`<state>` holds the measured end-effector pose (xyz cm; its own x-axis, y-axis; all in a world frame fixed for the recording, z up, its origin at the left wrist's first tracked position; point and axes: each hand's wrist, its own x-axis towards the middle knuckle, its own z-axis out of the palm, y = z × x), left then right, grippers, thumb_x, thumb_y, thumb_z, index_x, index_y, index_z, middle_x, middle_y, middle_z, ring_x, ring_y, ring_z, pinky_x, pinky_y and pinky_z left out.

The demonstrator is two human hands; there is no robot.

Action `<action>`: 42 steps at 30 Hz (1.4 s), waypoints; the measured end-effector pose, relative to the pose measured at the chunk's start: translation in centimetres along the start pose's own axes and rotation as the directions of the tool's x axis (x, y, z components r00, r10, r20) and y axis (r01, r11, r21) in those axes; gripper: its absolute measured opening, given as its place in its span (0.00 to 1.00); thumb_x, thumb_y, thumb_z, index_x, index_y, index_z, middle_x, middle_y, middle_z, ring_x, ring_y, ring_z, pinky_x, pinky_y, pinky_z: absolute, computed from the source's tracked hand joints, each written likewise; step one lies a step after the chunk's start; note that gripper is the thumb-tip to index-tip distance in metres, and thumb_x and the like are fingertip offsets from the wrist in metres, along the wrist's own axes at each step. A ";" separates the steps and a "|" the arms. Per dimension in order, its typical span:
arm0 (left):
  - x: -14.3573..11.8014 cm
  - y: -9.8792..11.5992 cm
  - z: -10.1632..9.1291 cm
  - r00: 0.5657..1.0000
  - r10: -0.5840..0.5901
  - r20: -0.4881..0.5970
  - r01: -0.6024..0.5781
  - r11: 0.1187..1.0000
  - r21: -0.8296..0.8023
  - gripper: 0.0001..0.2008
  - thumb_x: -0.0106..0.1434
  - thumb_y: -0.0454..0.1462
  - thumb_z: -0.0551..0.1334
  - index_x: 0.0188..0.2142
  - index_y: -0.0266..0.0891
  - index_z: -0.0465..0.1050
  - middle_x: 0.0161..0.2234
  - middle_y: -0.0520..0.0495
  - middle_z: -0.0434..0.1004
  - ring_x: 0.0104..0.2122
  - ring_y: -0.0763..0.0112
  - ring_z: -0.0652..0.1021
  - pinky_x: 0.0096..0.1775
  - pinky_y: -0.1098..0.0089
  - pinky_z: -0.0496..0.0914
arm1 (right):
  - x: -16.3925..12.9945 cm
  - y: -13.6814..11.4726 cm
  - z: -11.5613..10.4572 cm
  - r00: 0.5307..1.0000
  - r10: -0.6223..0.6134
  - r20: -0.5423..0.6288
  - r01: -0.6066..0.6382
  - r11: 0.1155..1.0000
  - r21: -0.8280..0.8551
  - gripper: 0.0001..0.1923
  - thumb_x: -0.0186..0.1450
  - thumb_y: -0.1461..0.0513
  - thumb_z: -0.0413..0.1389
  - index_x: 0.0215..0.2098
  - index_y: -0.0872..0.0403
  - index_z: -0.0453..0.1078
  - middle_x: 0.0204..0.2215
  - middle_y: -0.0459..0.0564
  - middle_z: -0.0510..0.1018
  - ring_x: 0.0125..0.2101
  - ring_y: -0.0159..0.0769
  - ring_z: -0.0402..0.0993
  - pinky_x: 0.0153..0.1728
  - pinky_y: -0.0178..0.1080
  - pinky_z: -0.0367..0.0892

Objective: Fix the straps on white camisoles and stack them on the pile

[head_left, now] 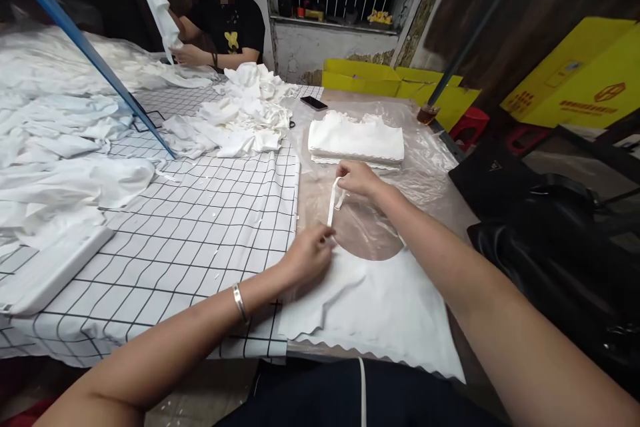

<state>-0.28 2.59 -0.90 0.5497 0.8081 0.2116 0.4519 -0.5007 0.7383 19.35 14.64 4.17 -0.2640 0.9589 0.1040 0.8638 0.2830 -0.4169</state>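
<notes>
Clear plastic sheeting is covering the tabletop (430,147), where a white fabric piece (380,307) is lying. Its narrow strap (333,203) is being pinched taut between the left hand (307,253) below and the right hand (357,179) above.

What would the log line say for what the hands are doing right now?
left hand: pinching white strap lower end | right hand: pinching strap upper end | white bib: flat on table | folded stack: behind

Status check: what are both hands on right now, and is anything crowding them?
Left hand and right hand pinch opposite ends of a white strap, taut. White cloth piece flat beneath. Folded stack just beyond, apart.
</notes>
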 end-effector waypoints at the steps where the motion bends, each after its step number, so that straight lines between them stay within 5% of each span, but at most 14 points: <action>1: 1.0 -0.3 -0.3 0.993 -0.095 -0.064 0.093 0.995 -0.031 0.12 0.63 0.35 0.58 0.45 0.37 0.72 0.42 0.41 0.75 0.37 0.66 0.76 0.40 0.65 0.72 | -0.6 -0.3 -0.7 0.999 -0.031 -0.037 0.032 0.999 0.030 0.07 0.54 0.68 0.54 0.31 0.53 0.69 0.31 0.47 0.76 0.35 0.38 0.69 0.39 0.38 0.62; 3: 3.1 -0.8 -1.0 0.971 -0.225 -0.077 0.222 0.974 -0.041 0.17 0.59 0.39 0.63 0.48 0.36 0.72 0.44 0.41 0.74 0.37 0.65 0.76 0.40 0.65 0.72 | -2.4 -1.4 -1.8 0.982 -0.113 -0.154 0.119 0.993 0.027 0.06 0.54 0.68 0.53 0.30 0.52 0.66 0.31 0.47 0.75 0.36 0.40 0.69 0.42 0.40 0.62; 6: 5.4 -1.0 -1.7 0.967 -0.243 0.080 0.243 0.970 0.016 0.15 0.58 0.43 0.65 0.41 0.36 0.78 0.38 0.44 0.75 0.34 0.65 0.76 0.40 0.65 0.70 | -6.8 -4.0 -3.0 0.924 -0.251 -0.290 0.234 0.968 -0.091 0.04 0.57 0.67 0.53 0.28 0.51 0.65 0.30 0.49 0.75 0.37 0.42 0.68 0.46 0.45 0.59; 8: 5.8 -1.0 -1.9 0.972 -0.194 0.135 0.191 0.981 0.035 0.11 0.61 0.41 0.61 0.36 0.37 0.80 0.34 0.46 0.75 0.35 0.65 0.76 0.41 0.66 0.69 | -10.6 -5.7 -3.6 0.913 -0.338 -0.227 0.327 0.941 -0.089 0.04 0.61 0.65 0.52 0.28 0.51 0.66 0.30 0.49 0.75 0.38 0.43 0.68 0.48 0.47 0.58; 10: 5.5 -1.0 -2.0 0.982 -0.135 0.132 0.135 0.991 0.012 0.11 0.61 0.37 0.59 0.37 0.39 0.81 0.33 0.47 0.75 0.36 0.66 0.76 0.41 0.68 0.69 | -14.0 -6.8 -4.0 0.923 -0.384 -0.040 0.386 0.919 0.077 0.03 0.62 0.62 0.54 0.30 0.50 0.69 0.32 0.48 0.76 0.39 0.42 0.69 0.47 0.47 0.59; 12: 4.8 -1.0 -1.8 0.990 -0.089 0.114 0.092 0.996 -0.020 0.12 0.61 0.36 0.59 0.39 0.40 0.82 0.31 0.48 0.74 0.35 0.68 0.75 0.41 0.69 0.69 | -16.0 -7.0 -4.1 0.946 -0.306 0.109 0.255 0.907 0.334 0.07 0.62 0.56 0.58 0.34 0.50 0.71 0.34 0.47 0.77 0.38 0.40 0.70 0.44 0.45 0.63; 15: 3.7 -1.1 -1.5 0.994 -0.083 0.077 0.090 0.992 -0.084 0.12 0.61 0.38 0.60 0.40 0.41 0.82 0.30 0.49 0.73 0.33 0.70 0.75 0.41 0.69 0.69 | -16.0 -6.0 -2.9 0.979 0.067 0.193 -0.168 0.800 0.576 0.17 0.59 0.47 0.60 0.31 0.53 0.72 0.31 0.49 0.77 0.33 0.36 0.71 0.35 0.39 0.65; 17: 3.3 -1.0 -1.3 0.992 -0.114 0.059 0.122 0.982 -0.142 0.12 0.61 0.39 0.61 0.40 0.41 0.83 0.31 0.49 0.74 0.33 0.70 0.75 0.42 0.70 0.69 | -14.7 -5.3 -1.2 0.922 0.263 0.283 -0.386 0.674 0.630 0.21 0.56 0.45 0.62 0.27 0.55 0.71 0.26 0.49 0.75 0.28 0.32 0.68 0.30 0.36 0.62; 19: 3.1 -1.0 -1.2 0.988 -0.145 0.057 0.153 0.968 -0.198 0.12 0.61 0.39 0.62 0.39 0.41 0.83 0.32 0.48 0.76 0.35 0.70 0.76 0.43 0.70 0.70 | -13.4 -5.2 0.7 0.871 0.295 0.392 -0.490 0.570 0.660 0.21 0.52 0.46 0.65 0.27 0.56 0.73 0.26 0.49 0.75 0.26 0.30 0.67 0.27 0.34 0.60; 23: 3.0 -0.9 -1.4 0.977 -0.202 0.063 0.211 0.941 -0.265 0.11 0.60 0.37 0.62 0.38 0.40 0.83 0.36 0.47 0.80 0.37 0.69 0.77 0.42 0.71 0.70 | -13.0 -6.1 2.7 0.850 0.220 0.478 -0.524 0.444 0.727 0.20 0.50 0.49 0.68 0.28 0.56 0.75 0.25 0.46 0.75 0.24 0.27 0.64 0.25 0.32 0.57; 29: 3.3 -1.1 -1.6 0.939 -0.329 0.096 0.342 0.892 -0.294 0.13 0.59 0.39 0.63 0.40 0.36 0.82 0.38 0.45 0.82 0.30 0.72 0.76 0.34 0.73 0.70 | -15.9 -6.6 1.2 0.807 0.123 0.577 -0.588 0.254 0.768 0.15 0.52 0.55 0.69 0.28 0.56 0.71 0.31 0.50 0.81 0.26 0.26 0.67 0.26 0.31 0.59; 34: 3.5 -0.8 -1.4 0.951 -0.290 0.108 0.309 0.899 -0.309 0.12 0.59 0.38 0.64 0.38 0.36 0.83 0.36 0.46 0.83 0.34 0.70 0.77 0.37 0.73 0.70 | -17.5 -6.7 0.7 0.771 0.122 0.626 -0.637 0.130 0.760 0.18 0.54 0.59 0.69 0.40 0.55 0.72 0.29 0.48 0.80 0.26 0.26 0.70 0.28 0.30 0.64; 42: 3.9 -1.4 -1.0 0.921 -0.384 0.062 0.385 0.881 -0.274 0.13 0.59 0.41 0.63 0.39 0.36 0.83 0.23 0.49 0.79 0.22 0.73 0.73 0.29 0.73 0.67 | -19.7 -6.9 -0.1 0.722 0.052 0.690 -0.674 0.278 0.685 0.16 0.55 0.55 0.68 0.34 0.60 0.77 0.27 0.51 0.81 0.23 0.23 0.68 0.25 0.28 0.62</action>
<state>0.51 6.74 -0.45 0.3767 0.9174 -0.1280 0.4171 -0.0446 0.9078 18.69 -6.20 5.10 -0.4418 0.6932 -0.5695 0.1240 -0.5815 -0.8040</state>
